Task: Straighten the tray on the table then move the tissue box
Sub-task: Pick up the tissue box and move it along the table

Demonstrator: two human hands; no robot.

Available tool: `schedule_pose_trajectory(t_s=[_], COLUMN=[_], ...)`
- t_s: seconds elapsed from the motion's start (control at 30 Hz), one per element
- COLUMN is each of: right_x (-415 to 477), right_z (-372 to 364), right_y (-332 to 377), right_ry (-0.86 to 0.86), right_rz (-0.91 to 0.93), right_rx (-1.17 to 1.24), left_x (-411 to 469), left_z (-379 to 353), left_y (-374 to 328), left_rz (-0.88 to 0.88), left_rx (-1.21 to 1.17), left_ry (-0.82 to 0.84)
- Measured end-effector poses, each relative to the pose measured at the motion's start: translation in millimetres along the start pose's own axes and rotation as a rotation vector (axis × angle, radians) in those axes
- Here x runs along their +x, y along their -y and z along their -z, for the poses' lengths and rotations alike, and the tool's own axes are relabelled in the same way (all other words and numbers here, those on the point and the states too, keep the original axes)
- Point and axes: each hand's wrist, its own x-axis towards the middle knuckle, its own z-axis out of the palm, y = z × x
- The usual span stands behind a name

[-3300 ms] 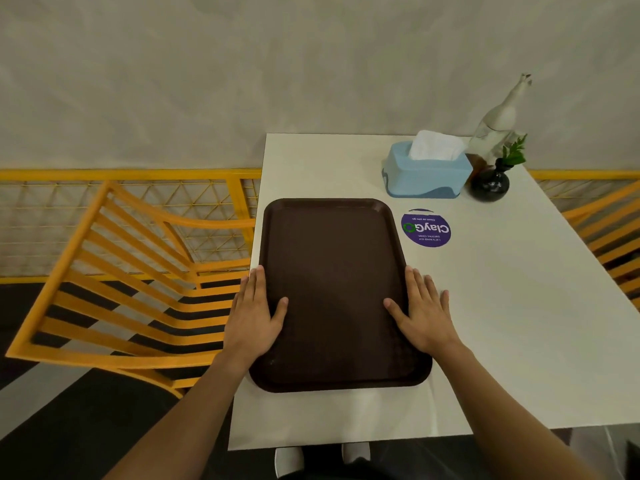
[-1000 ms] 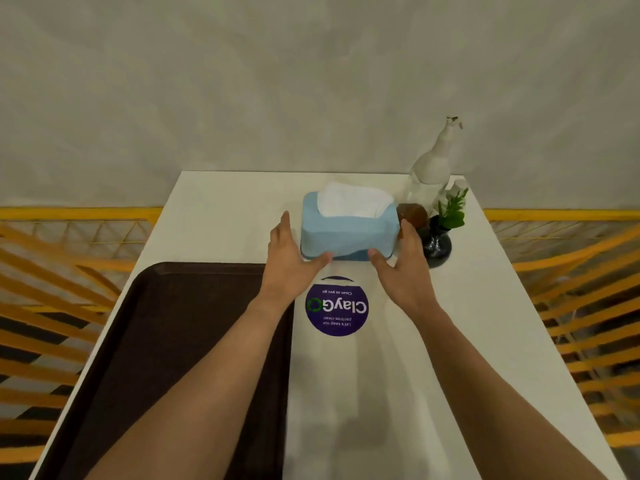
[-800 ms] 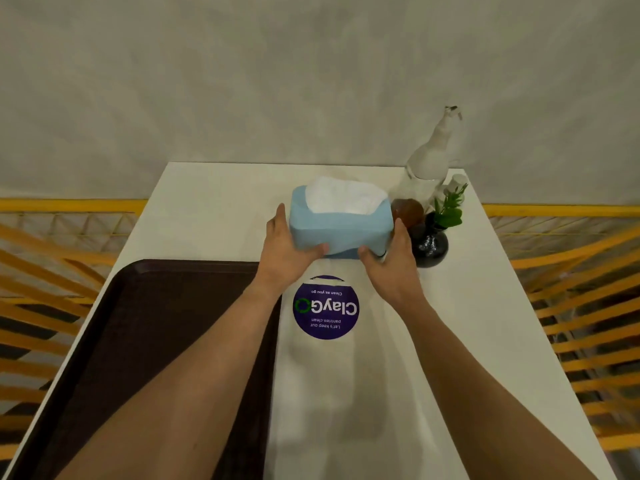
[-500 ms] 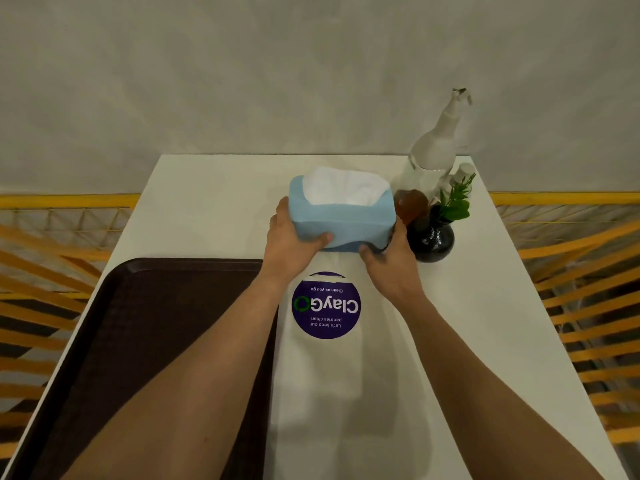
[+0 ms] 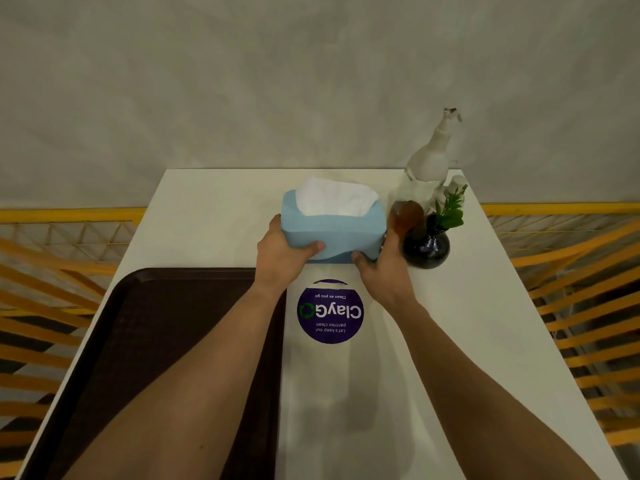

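The blue tissue box [image 5: 343, 230] with white tissue sticking out of its top sits near the far middle of the white table [image 5: 467, 323]. My left hand [image 5: 282, 252] grips its left end and my right hand [image 5: 381, 271] grips its right end. The dark brown tray [image 5: 156, 323] lies on the left half of the table, its long side running along the table's left edge; my left forearm crosses over it.
A black round vase [image 5: 426, 245] with a green sprig, a brown jar [image 5: 405, 214] and a white spray bottle [image 5: 431, 157] stand just right of the box. A purple round sticker [image 5: 330, 311] lies below the box. Yellow chairs [image 5: 581, 289] flank the table.
My hands left the tray, reached the tissue box and closed on its two ends. Since a second ago the box has shifted slightly left, away from the vase.
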Motion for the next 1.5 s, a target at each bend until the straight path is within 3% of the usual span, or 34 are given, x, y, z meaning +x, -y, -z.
schedule_pose_trajectory(t_s=[0.37,0.83,1.5], right_x=[-8.2,3.4,64.1], right_z=[-70.6,-201.3,-269.5], right_y=[74.1,148.5,119.6], right_ry=[0.024,0.009,0.09], right_rz=[0.099,0.096,0.015], right_rx=[0.008,0.016,-0.076], left_x=[11.5,54.4,119.5], left_z=[110.2,250.4,259.0], left_y=[6.0,56.8,122.8], left_rz=[-0.057,-0.114,-0.062], left_rx=[-0.056,-0.024,-0.015], left_ry=[-0.061,-0.097,-0.023])
